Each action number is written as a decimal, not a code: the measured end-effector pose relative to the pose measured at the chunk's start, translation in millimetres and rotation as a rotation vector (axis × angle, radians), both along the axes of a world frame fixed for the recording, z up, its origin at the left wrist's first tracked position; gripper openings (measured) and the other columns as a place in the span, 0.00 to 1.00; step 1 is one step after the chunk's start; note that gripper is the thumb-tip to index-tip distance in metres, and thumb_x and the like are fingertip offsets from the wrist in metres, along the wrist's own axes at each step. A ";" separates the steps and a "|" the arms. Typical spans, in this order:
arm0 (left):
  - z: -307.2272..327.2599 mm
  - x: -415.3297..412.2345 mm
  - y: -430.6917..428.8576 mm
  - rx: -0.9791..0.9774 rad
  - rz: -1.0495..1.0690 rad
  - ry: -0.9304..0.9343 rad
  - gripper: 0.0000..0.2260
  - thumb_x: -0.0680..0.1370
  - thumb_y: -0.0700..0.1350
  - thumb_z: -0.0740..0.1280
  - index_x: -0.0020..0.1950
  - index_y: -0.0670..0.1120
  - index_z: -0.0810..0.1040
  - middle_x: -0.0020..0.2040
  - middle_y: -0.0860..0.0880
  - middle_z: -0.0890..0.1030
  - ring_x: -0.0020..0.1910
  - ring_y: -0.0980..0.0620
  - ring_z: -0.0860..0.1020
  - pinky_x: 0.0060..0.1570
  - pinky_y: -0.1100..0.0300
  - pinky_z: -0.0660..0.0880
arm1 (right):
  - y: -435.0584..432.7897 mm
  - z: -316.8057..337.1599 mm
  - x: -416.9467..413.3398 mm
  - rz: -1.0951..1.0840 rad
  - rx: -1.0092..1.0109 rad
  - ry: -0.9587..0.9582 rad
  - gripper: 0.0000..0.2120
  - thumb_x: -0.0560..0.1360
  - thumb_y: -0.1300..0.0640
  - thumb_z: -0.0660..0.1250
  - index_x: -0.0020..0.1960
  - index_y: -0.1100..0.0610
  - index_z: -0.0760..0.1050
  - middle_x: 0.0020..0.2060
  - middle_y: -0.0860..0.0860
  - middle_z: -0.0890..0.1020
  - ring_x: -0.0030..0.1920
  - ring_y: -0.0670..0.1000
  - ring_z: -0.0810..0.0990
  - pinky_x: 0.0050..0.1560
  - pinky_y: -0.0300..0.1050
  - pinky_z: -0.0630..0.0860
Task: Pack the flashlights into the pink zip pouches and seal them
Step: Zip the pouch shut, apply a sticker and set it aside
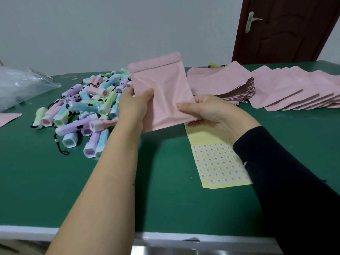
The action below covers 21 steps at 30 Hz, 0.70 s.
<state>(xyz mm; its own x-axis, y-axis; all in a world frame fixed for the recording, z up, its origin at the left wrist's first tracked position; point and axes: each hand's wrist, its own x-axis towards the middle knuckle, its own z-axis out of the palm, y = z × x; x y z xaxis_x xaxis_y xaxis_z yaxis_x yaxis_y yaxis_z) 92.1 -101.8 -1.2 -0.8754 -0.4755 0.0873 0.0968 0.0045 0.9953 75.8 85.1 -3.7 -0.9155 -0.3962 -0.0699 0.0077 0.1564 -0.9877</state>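
surface: green table [165, 203] with a pale front edge. behind the held pouch, a grey-white wall [110, 24]; up to its right, a dark brown door [287, 34] with a metal handle. left hand [132, 103]: bare forearm, grasping the pink zip pouch [161, 87] at its left edge, thumb on the front face, fingers behind. right hand [207, 111]: dark sleeve, pinching the pouch's lower right edge, thumb on front. pouch is held off the table, tilted, zip strip at the far top end; face creased; contents cannot be told. left of the pouch: heap of pastel flashlights [88, 107] with black wrist cords on the table, partly hidden by the left hand. farther left: clear plastic bag [22, 83] and a pink corner [9, 118] at the frame edge. right of the pouch: stack of flat pouches [220, 83], then a row of pouches [294, 89], overlapping. below the pouch: yellow sticker sheet [217, 162], partly covered by the right arm.
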 end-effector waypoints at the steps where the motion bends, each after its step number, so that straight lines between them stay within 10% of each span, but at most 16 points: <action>1: -0.4 0.0 -2.9 -0.036 0.006 0.001 0.13 0.76 0.46 0.72 0.59 0.48 0.78 0.50 0.53 0.83 0.42 0.55 0.80 0.42 0.60 0.78 | 1.8 0.5 0.6 0.021 0.035 -0.012 0.09 0.75 0.52 0.72 0.52 0.55 0.81 0.43 0.47 0.87 0.42 0.46 0.85 0.45 0.43 0.82; 5: -0.3 2.4 -7.9 -0.093 -0.035 -0.040 0.12 0.75 0.48 0.73 0.57 0.50 0.78 0.43 0.57 0.81 0.36 0.60 0.79 0.27 0.69 0.73 | 6.7 -0.5 1.6 -0.007 0.043 -0.037 0.11 0.77 0.51 0.68 0.55 0.57 0.81 0.47 0.49 0.87 0.48 0.50 0.85 0.52 0.44 0.81; 9: -2.4 -0.1 -7.1 -0.140 -0.019 -0.057 0.12 0.76 0.49 0.72 0.58 0.49 0.79 0.44 0.56 0.81 0.40 0.57 0.79 0.35 0.63 0.73 | 4.7 -0.7 3.4 -0.107 -0.022 -0.024 0.05 0.78 0.59 0.67 0.50 0.58 0.81 0.39 0.49 0.86 0.35 0.46 0.84 0.33 0.36 0.78; 17: -13.5 -7.7 -13.4 -0.744 0.216 -0.223 0.26 0.78 0.48 0.68 0.73 0.43 0.67 0.68 0.42 0.74 0.67 0.41 0.71 0.60 0.51 0.69 | 26.5 -1.4 -2.7 -0.210 0.294 0.127 0.08 0.79 0.61 0.64 0.53 0.53 0.80 0.44 0.49 0.85 0.34 0.42 0.81 0.31 0.31 0.74; 21: -3.3 0.8 16.0 -0.880 0.167 0.055 0.22 0.79 0.44 0.66 0.72 0.46 0.70 0.69 0.47 0.74 0.69 0.46 0.70 0.64 0.56 0.66 | 54.4 -0.6 -10.8 -0.233 0.536 0.313 0.10 0.76 0.61 0.68 0.55 0.52 0.82 0.50 0.46 0.83 0.48 0.42 0.80 0.50 0.34 0.72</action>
